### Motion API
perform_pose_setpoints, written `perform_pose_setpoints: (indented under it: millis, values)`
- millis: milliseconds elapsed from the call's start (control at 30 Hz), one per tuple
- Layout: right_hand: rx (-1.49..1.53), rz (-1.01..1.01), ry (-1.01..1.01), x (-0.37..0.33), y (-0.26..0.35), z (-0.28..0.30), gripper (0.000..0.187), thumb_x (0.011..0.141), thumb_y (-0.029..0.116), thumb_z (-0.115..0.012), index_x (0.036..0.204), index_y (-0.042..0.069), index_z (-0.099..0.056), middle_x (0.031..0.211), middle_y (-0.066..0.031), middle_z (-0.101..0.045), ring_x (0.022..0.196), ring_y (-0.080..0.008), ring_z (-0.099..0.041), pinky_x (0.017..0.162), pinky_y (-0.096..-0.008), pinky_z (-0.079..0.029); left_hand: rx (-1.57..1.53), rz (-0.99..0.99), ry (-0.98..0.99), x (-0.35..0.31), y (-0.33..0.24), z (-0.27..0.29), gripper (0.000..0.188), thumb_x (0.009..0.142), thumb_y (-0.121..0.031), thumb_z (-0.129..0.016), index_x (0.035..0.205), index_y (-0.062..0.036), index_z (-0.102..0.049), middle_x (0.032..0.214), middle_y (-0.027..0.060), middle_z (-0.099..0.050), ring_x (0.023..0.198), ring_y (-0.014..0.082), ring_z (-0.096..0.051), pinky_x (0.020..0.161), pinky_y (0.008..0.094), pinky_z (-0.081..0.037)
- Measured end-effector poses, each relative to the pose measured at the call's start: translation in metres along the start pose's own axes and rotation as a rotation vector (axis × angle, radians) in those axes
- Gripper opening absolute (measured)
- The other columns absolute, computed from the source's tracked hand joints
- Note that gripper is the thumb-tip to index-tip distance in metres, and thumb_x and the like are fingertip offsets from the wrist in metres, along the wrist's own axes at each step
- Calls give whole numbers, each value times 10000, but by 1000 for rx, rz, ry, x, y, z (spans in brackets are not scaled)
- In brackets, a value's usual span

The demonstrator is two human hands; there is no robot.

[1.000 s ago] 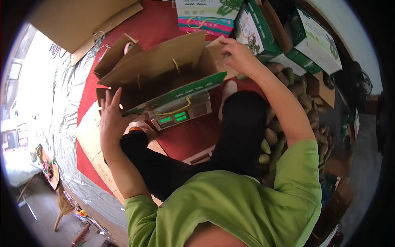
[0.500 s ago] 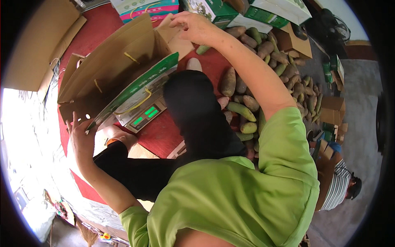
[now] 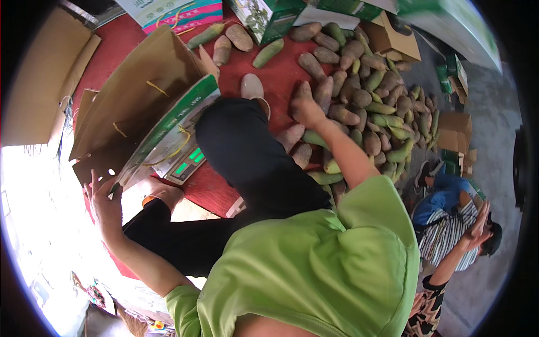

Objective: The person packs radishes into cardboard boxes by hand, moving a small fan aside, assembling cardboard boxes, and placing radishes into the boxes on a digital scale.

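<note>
An open cardboard carton (image 3: 168, 62) with a green printed side and yellow cord handles stands tilted on a scale (image 3: 182, 171) with a lit green display. My left hand (image 3: 105, 205) pinches the carton's near left corner, some fingers stretched up along it. On the red surface to the right, my right hand (image 3: 309, 115) is closed over a reddish-brown root vegetable (image 3: 303, 90) at the edge of the heap; its fingertips are partly hidden. Several brown and green roots (image 3: 359, 98) lie around that hand.
My black-trousered knee (image 3: 236, 140) rises between the carton and the heap. Printed boxes (image 3: 269, 19) stand at the far side. A blurred white and green box (image 3: 449, 25) is at top right. Another person's hand (image 3: 477, 230) and a person in stripes (image 3: 449, 236) are on the right.
My right hand has left the carton's far flap and come down onto a root in the heap. A white and green box has shifted right, and another person's arm has appeared at the right.
</note>
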State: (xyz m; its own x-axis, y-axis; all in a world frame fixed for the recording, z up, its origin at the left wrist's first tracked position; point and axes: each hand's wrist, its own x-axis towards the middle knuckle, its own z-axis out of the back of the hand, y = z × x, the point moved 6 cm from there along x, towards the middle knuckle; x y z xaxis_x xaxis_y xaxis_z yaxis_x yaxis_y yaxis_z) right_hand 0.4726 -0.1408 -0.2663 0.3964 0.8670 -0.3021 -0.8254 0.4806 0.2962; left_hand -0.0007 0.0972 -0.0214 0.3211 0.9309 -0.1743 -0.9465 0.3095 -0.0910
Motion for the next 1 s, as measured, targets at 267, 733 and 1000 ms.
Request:
perform_pose_setpoints:
  millis: [267, 733, 1000]
  values:
    - [-393, 174, 256, -41, 12, -88, 465, 809, 106, -537, 1263, 163, -451, 1272, -42, -471, 1183, -222, -438, 896, -419, -396, 68, 103, -32, -6, -11, 11, 234, 758, -147, -692, 987, -191, -709, 1433, 59, -364, 1349, 362, -243, 1050, 425, -330]
    - [-647, 192, 438, -45, 16, -119, 254, 855, 171, -472, 1085, 179, -581, 1157, -41, -531, 1150, -224, -453, 924, -427, -352, 40, 77, -102, -10, -19, 22, 235, 694, -96, -719, 916, -172, -728, 1429, 73, -370, 1328, 390, -278, 1060, 437, -307]
    - [-227, -166, 561, -81, -6, -107, 417, 721, 344, -629, 1060, 103, -602, 1119, -108, -587, 1111, -288, -515, 933, -412, -393, -30, 45, -143, -15, -15, 23, 219, 689, -76, -683, 879, -172, -736, 1395, 122, -405, 1292, 420, -319, 1056, 433, -314]
